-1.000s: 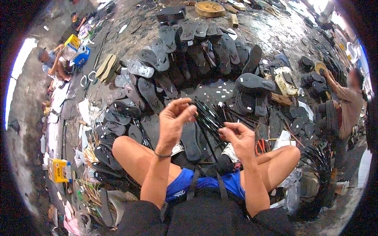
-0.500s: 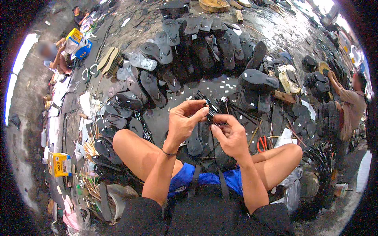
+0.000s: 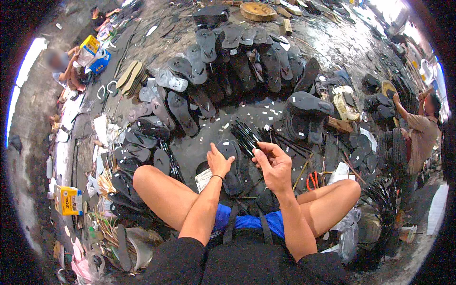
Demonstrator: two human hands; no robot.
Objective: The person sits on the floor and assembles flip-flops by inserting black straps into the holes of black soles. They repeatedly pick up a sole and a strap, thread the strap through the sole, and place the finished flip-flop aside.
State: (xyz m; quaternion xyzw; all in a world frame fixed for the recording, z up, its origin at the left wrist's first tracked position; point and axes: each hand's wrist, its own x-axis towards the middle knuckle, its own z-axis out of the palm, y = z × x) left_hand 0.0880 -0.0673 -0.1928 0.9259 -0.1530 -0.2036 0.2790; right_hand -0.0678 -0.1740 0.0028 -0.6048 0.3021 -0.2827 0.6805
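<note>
In my right hand (image 3: pixel 274 164) is a bundle of thin, shiny black strips (image 3: pixel 244 135), pinched between thumb and fingers. The strips fan out toward the upper left. My left hand (image 3: pixel 220 161) holds nothing; its fingers and thumb are apart. It is beside a dark flip-flop sole (image 3: pixel 232 173) that lies in front of my lap with small white bits on it. I cannot tell whether the left hand touches the sole. Just beyond the right hand, more long black strips (image 3: pixel 287 142) are spread on the ground.
Many dark soles (image 3: pixel 242 69) form an arc beyond my hands. A stack of soles (image 3: pixel 304 107) stands at right. Red-handled pliers (image 3: pixel 312 180) lie near my right knee. A yellow box (image 3: pixel 69 200) is at far left. A person (image 3: pixel 422 128) works at right; others sit at upper left.
My left hand has let go of the black strips and moved down and left toward the sole. My right hand keeps the bundle, which now shows fanned out.
</note>
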